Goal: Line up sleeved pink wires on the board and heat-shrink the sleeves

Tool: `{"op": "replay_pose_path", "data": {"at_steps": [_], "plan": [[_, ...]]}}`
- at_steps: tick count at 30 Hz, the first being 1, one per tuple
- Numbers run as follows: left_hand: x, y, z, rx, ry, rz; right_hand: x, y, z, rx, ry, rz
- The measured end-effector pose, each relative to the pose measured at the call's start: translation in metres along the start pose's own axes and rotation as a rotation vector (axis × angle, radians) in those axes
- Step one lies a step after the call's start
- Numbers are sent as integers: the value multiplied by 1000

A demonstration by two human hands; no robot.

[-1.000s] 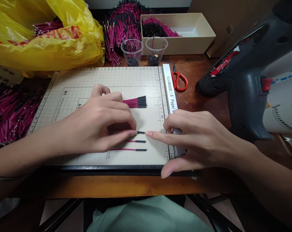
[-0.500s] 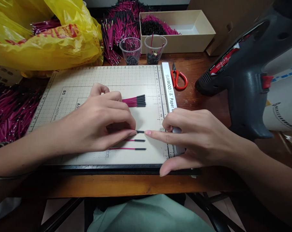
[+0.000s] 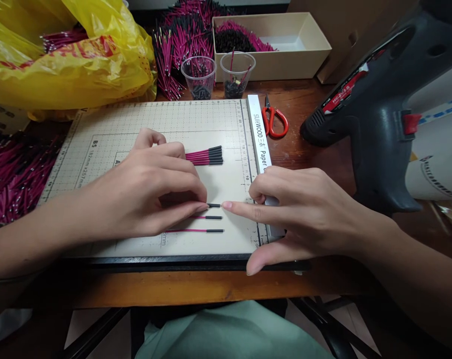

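The wire (image 3: 214, 205) lies flat on the near right part of the cutting board (image 3: 136, 119), its long axis running left to right and its black sleeved end pointing at the board's right edge. The left hand (image 3: 151, 192) covers most of it, thumb and forefinger pinched on it just behind the sleeve. The right hand (image 3: 304, 214) comes in from the board's right edge, in line with the wire: forefinger stretched out with its tip touching the sleeve's end, thumb spread, the other fingers curled on the guide rail (image 3: 258, 134). Two loose wires (image 3: 211, 217) lie parallel, closer to the board's front edge; a bundle (image 3: 205, 156) lies nearer its middle. Scissors (image 3: 274, 121) rest on the desk (image 3: 211, 286) just off the board's right edge
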State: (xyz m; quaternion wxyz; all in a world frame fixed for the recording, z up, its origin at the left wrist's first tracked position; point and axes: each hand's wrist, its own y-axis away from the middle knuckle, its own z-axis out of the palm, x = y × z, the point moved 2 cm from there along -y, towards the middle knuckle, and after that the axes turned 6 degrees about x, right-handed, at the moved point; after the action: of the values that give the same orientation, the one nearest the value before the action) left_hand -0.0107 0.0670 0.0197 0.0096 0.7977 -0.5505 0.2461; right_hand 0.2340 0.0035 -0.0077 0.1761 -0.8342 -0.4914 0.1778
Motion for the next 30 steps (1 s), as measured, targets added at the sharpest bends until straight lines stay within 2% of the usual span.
{"op": "replay_pose_path", "data": {"at_steps": [14,24,30], "plan": [[-1,0,0,-18,4,-28,0,1,0,-4,-6,21],[-3,6,4,32,33,-10,0,0,0,27,-7,4],[-3,4,3,4,26,-28,-1,1,0,2,-17,13]]}}
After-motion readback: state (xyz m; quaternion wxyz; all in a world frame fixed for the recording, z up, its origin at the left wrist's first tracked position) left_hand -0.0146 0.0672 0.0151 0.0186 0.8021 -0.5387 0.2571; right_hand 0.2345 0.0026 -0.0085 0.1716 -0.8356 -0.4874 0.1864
